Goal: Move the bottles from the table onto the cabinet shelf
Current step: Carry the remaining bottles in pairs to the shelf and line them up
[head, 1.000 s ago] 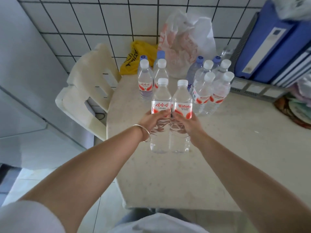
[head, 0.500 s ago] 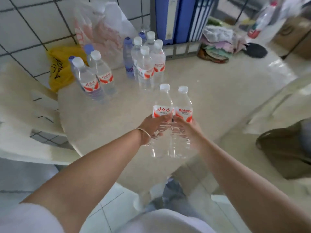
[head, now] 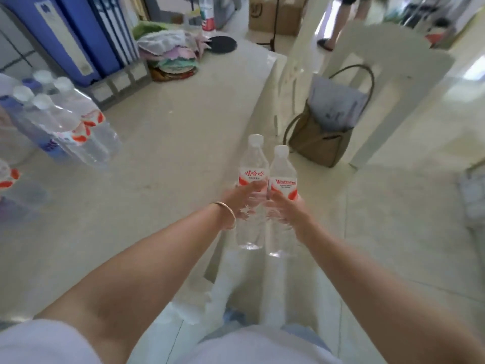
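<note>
Both my hands are wrapped round a bottle each: my left hand (head: 242, 197) curls about the middle of one water bottle (head: 252, 177), just under its red and white label, and my right hand (head: 286, 206) curls about the second bottle (head: 282, 179) the same way. I hold the two upright and side by side, touching or nearly so, with their white caps up. They hang clear of the table (head: 162, 132), out past its front corner and over the pale floor (head: 393, 206), so they are lifted and in transit, not set down anywhere

As for the job, I judge it barely begun. This pair is off the table but on no shelf, and I cannot see any cabinet from here, so I cannot say how far I have to carry them. A cluster of bottles (head: 60, 122) is standing on the table at the left edge, blurred, some with blue caps and some with white, and part of one more bottle (head: 8, 177) shows at the very edge below them. How many there are in all I cannot count through the blur, but every one of them is left to move

Near my path a white plastic chair (head: 388, 82) stands just beside the table with a tan bag (head: 320, 137) on its seat, and someone's legs (head: 338, 19) show at the far end of the room. I would carry the pair round the chair, keeping them upright
</note>
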